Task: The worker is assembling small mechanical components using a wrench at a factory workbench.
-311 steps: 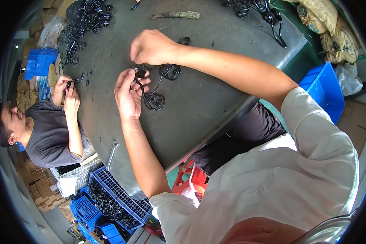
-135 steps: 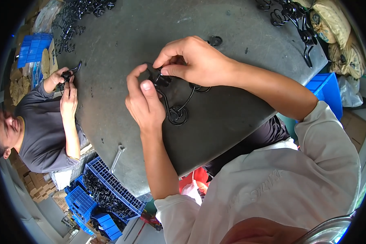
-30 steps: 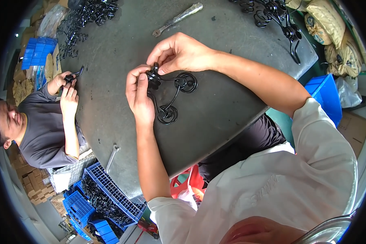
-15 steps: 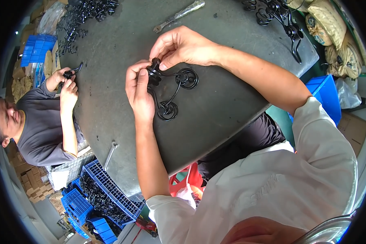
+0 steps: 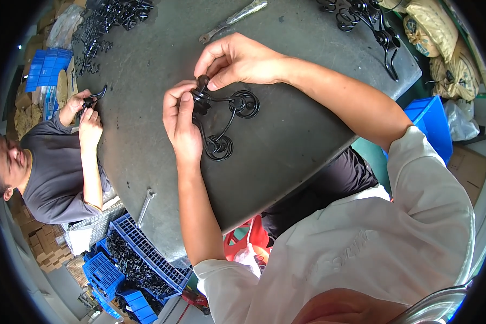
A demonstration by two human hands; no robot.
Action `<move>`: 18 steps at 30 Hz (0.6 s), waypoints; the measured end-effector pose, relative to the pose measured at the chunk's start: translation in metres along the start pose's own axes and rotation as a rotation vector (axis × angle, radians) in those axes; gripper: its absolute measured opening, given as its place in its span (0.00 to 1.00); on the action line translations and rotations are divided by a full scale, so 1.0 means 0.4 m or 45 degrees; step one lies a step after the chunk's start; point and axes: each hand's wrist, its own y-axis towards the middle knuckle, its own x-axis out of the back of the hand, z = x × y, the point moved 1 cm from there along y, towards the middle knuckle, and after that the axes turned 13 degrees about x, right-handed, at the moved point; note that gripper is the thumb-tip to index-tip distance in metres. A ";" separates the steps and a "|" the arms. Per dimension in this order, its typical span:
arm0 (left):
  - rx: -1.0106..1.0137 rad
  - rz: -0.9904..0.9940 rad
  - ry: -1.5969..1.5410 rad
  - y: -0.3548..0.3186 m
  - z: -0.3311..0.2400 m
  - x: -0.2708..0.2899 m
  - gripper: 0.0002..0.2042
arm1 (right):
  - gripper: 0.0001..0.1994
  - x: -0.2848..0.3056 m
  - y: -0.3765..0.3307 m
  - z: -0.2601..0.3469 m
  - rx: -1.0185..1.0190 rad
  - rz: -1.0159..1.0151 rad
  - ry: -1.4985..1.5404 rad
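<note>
Pinching black scrolled wire piece (image 5: 224,116) | both hands: left (image 5: 181,121), right (image 5: 237,58) | above table (image 5: 146,135)

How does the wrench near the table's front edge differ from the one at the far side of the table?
The near wrench lies at the grey table's front edge, below the left hand; the far wrench lies beyond the right hand. The near one looks slim and bright; the far one looks thicker and duller. Both lie flat, untouched, with neither hand on them.
</note>
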 end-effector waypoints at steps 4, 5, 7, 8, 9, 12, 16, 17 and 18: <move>0.004 -0.017 0.029 -0.003 -0.002 0.001 0.08 | 0.14 -0.007 -0.001 0.011 -0.029 0.037 -0.027; 0.008 -0.018 0.022 -0.003 -0.002 0.002 0.08 | 0.14 -0.011 -0.002 0.016 -0.037 0.030 -0.029; 0.013 -0.019 0.014 -0.003 0.000 0.002 0.08 | 0.13 -0.017 -0.005 0.018 -0.045 0.023 -0.031; 0.026 -0.023 0.018 -0.005 0.001 0.003 0.08 | 0.13 -0.021 -0.005 0.017 -0.040 0.022 -0.015; 0.035 -0.026 0.023 -0.003 0.000 0.003 0.08 | 0.13 -0.021 -0.004 0.017 -0.033 0.020 -0.002; 0.010 -0.002 0.003 -0.004 -0.003 -0.002 0.08 | 0.13 -0.021 -0.006 -0.004 0.018 -0.014 0.102; 0.028 -0.032 0.018 -0.009 -0.003 -0.005 0.08 | 0.12 -0.023 -0.009 -0.005 -0.115 -0.013 0.071; 0.035 -0.042 -0.002 -0.009 -0.003 -0.006 0.08 | 0.11 -0.023 -0.009 -0.007 -0.083 -0.008 0.077; 0.045 -0.052 -0.022 -0.010 -0.002 -0.007 0.07 | 0.10 -0.023 -0.011 -0.009 -0.053 -0.004 0.084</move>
